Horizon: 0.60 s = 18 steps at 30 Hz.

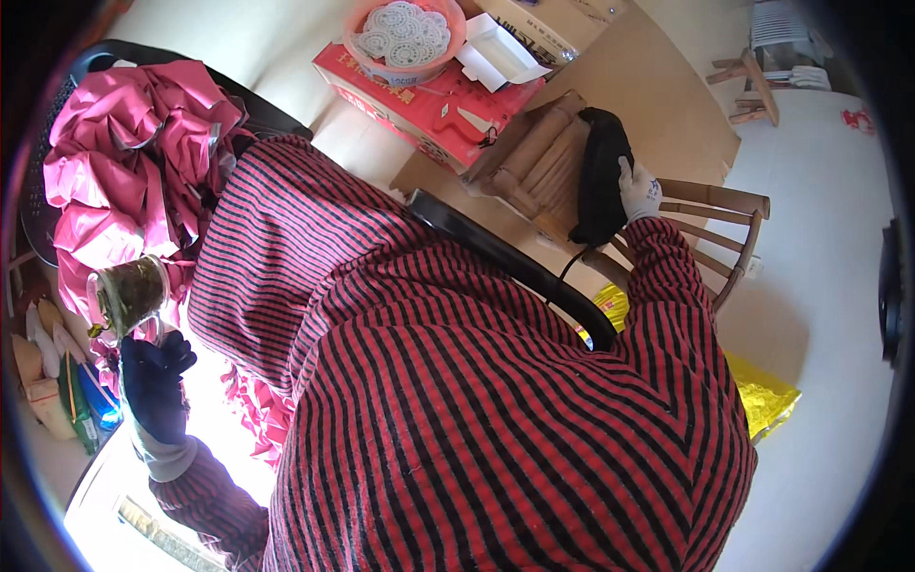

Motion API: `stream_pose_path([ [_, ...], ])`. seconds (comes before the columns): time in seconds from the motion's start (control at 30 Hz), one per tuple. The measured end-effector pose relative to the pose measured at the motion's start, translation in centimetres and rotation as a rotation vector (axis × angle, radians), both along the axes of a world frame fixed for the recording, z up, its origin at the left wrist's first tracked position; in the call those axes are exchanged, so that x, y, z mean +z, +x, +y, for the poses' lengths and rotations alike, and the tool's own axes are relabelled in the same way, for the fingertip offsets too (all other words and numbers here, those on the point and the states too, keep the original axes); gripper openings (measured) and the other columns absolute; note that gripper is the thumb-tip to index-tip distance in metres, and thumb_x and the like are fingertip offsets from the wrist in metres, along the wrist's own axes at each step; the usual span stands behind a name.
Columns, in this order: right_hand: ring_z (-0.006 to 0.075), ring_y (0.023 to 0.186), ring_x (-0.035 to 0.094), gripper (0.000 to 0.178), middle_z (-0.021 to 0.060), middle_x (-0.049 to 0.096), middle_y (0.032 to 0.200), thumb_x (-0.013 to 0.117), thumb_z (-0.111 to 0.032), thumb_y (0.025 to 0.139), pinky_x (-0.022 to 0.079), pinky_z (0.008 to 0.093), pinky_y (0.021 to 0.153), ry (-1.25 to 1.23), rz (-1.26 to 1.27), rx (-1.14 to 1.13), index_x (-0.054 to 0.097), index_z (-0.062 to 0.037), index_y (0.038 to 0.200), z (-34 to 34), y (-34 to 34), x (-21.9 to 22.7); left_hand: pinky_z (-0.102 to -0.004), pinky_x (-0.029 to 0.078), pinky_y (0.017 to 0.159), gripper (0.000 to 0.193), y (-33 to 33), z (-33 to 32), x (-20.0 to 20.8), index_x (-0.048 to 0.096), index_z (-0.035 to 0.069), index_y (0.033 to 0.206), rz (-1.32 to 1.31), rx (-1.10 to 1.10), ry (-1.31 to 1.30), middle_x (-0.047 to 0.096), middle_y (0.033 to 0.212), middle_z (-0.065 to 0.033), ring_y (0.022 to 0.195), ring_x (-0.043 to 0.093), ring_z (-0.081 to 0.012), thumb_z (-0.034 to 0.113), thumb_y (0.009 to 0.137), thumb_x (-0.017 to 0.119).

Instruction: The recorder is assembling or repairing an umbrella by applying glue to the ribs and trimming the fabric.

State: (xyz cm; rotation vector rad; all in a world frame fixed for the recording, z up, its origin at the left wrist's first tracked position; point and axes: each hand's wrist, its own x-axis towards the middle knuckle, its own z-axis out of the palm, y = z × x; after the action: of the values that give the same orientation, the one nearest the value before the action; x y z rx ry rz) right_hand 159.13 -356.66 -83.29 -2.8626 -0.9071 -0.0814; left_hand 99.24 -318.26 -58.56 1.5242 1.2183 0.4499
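My right hand, in a white glove with a small blue mark, grips the edge of a black cloth pad. The pad hangs over a bamboo chair, and a thin black cord runs down from it. Far to the left, my left hand wears a dark-palmed glove with a grey cuff. Its fingers are curled right beside a clear mug with green contents. How firmly they hold it is hard to make out in the glare. Crumpled pink packets lie heaped around the mug.
A black basket holds the packets. Ahead stand a red box, a pink basin and a small open white box. A curved black armrest passes close to my body. Yellow packaging lies at the right.
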Motion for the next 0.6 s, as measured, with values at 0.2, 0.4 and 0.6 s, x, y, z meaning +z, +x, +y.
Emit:
stream_pose_path([
  [0.2,0.042,0.081,0.059,0.05,0.0246,0.061,0.084,0.04,-0.049,0.091,0.046,0.0481,0.07,-0.068,0.032,-0.278,0.062,-0.0039,0.092,0.6,-0.3,-0.9,-0.0372,0.053,0.075,0.029,0.3,0.1,0.1,0.046,0.01,0.086,-0.133,0.091,-0.146,0.064,0.088,-0.0127,0.082,0.064,-0.0231,0.033,0.099,0.034],
  [0.4,0.0417,0.083,0.06,0.054,0.0251,0.062,0.086,0.037,-0.051,0.091,0.047,0.0487,0.072,-0.182,0.053,-0.373,0.061,-0.0031,0.086,1.1,0.0,-0.6,-0.0389,0.053,0.075,0.033,0.1,0.2,-0.1,0.047,0.009,0.082,-0.092,0.113,-0.094,0.063,0.087,-0.0143,0.081,0.064,-0.0249,0.034,0.099,0.032],
  [0.6,0.042,0.087,0.059,0.056,0.0269,0.061,0.091,0.037,-0.05,0.091,0.046,0.0496,0.076,-0.219,0.103,-0.491,0.062,-0.0002,0.09,1.5,-0.8,-0.3,-0.0354,0.053,0.075,0.025,-0.4,0.7,-0.2,0.046,0.009,0.091,-0.113,0.1,-0.173,0.062,0.091,-0.0114,0.083,0.063,-0.0221,0.031,0.099,0.036],
])
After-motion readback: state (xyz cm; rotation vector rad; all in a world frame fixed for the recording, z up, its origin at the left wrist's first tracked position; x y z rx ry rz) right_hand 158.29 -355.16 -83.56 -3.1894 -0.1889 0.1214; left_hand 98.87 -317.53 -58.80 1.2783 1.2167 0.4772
